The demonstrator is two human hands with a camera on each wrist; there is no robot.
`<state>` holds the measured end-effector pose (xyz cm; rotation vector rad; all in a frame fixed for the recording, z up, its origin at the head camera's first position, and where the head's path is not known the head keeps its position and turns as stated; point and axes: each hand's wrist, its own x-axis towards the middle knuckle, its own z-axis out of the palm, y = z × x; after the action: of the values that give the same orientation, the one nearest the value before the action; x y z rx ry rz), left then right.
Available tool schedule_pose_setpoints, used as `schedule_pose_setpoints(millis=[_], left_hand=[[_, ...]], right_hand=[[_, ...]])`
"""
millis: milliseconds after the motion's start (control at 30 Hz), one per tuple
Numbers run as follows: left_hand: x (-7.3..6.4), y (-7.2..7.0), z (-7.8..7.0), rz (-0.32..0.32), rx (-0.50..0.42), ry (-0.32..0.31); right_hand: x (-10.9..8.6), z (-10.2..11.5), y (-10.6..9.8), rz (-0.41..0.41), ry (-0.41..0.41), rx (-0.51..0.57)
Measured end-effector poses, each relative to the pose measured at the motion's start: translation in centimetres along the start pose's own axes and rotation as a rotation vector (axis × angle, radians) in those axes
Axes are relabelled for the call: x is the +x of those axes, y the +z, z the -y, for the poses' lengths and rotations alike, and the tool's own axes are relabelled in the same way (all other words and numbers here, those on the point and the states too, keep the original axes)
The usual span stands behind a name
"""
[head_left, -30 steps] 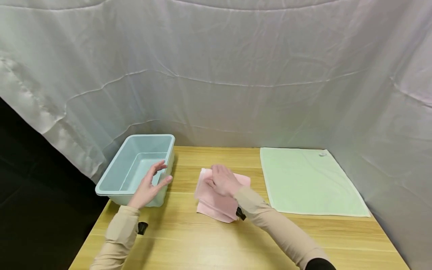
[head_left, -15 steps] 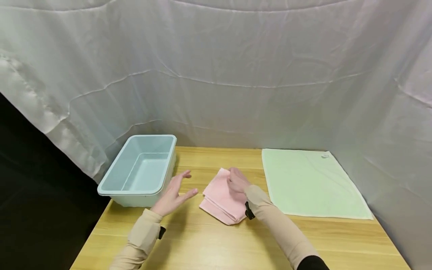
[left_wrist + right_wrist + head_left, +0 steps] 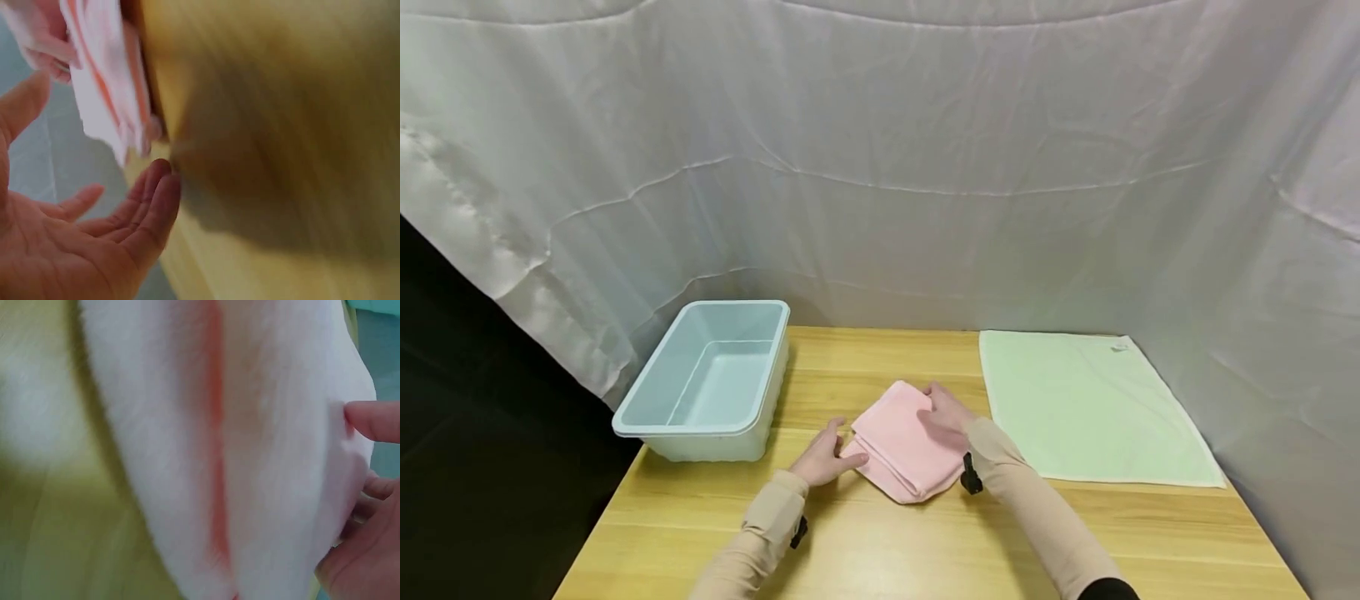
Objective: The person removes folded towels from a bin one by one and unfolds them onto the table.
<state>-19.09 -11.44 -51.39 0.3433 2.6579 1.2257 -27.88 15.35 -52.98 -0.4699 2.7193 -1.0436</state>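
A pink towel, folded into several layers, lies on the wooden table in the head view. At its right edge my right hand grips it; the right wrist view has the thumb on the towel's upper face and the other fingers partly hidden around the edge. My left hand is beside the left corner of the towel, thumb and fingers spread. In the left wrist view a small gap separates these fingers from the folded cloth.
A light blue plastic tub stands at the table's left. Spread flat on the right is a pale green towel. Grey curtains hang behind and beside the wooden table.
The left hand has moved right from beside the tub to the pink towel's left side. Under the right hand the pink towel has turned, settled flatter and shifted slightly right.
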Motion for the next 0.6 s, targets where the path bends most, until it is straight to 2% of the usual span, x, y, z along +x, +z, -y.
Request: schedule_pose_setpoints(millis=[167, 233, 367, 600], left_hand=[[0.5, 0.8, -0.2, -0.015, 0.010, -0.071], [0.7, 1.1, -0.2, -0.024, -0.013, -0.101], [1.1, 1.4, 0.1, -0.046, -0.144, -0.128], [1.8, 1.3, 0.6, -0.115, -0.433, -0.195]], right_hand=[[-0.6, -0.1, -0.3, 0.028, 0.054, -0.017], [-0.8, 0.0, -0.3, 0.030, 0.075, -0.006], [-0.9, 0.0, -0.2, 0.018, 0.100, 0.060], [-1.6, 0.0, 0.0, -0.035, 0.132, 0.170]])
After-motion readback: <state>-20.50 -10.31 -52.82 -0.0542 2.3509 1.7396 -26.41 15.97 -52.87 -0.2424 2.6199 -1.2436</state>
